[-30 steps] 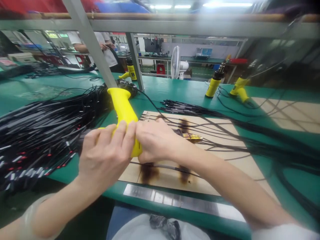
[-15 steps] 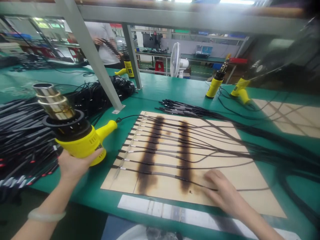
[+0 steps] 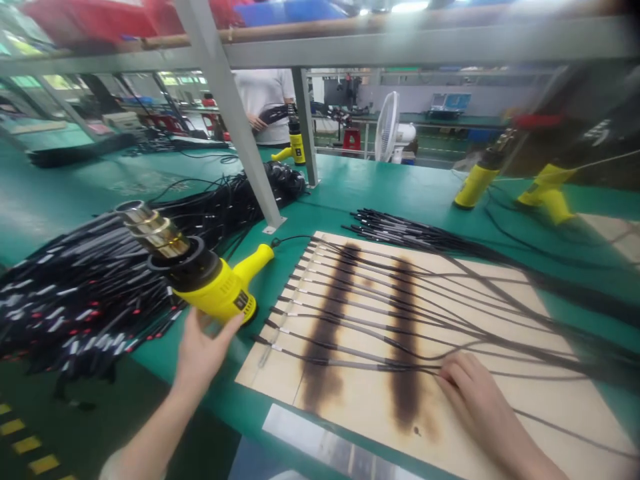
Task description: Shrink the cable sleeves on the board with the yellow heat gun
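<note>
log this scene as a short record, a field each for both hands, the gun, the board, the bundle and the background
left hand: thumb and fingers against the lower body of the yellow gun; firmness of grip unclear
right hand: fingertips closed on a thin cable over the board
gun: nozzle end up, left of the board
board: pale, two dark scorch bands, cables laid across in a row
bundle: black cables left of the gun, some tips red or white
background: white fan, person beyond the bench

floor (image 3: 90, 437): yellow-black striping (image 3: 26, 445) | red stool (image 3: 351, 141) | pale wall (image 3: 417, 99), perhaps a partition | lamp (image 3: 410, 7) lit
</note>
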A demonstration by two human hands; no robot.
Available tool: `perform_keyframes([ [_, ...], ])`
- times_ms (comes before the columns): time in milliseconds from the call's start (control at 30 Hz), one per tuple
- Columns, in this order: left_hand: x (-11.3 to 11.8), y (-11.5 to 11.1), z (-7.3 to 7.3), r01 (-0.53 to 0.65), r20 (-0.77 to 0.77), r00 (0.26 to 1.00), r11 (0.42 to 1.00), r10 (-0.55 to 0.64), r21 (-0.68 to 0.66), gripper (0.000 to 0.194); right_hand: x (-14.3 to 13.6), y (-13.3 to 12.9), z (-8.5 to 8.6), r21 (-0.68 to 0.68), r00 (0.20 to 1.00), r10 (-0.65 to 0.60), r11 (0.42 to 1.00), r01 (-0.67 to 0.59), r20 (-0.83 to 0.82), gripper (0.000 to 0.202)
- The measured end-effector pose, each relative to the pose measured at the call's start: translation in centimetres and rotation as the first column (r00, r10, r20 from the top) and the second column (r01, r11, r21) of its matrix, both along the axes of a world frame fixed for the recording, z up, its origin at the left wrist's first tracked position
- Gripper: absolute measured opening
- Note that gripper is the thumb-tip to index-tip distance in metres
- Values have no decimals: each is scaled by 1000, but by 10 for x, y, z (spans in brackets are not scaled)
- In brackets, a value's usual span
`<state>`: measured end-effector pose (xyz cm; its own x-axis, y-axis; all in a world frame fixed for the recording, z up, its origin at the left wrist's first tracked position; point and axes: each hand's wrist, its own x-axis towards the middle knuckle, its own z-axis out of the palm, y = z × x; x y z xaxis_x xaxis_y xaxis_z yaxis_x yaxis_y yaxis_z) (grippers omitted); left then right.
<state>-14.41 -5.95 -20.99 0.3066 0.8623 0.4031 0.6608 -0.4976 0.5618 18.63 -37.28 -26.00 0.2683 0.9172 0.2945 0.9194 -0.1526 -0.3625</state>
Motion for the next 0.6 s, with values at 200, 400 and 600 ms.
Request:
perform_keyframes([
  [200,17,-73,6,402,-410,857,903,-312,153,35,2,-5,-5,51,999,45,998,-45,6,11],
  [400,51,-59,12,545,-616,681,836,-396,64,23,7,-4,-7,89,989,105,989,-114,105,15],
  [600,63,-45,23,573,-660,616,819,-430,1,27,17,0,-17,145,970,20,988,-57,244,26],
])
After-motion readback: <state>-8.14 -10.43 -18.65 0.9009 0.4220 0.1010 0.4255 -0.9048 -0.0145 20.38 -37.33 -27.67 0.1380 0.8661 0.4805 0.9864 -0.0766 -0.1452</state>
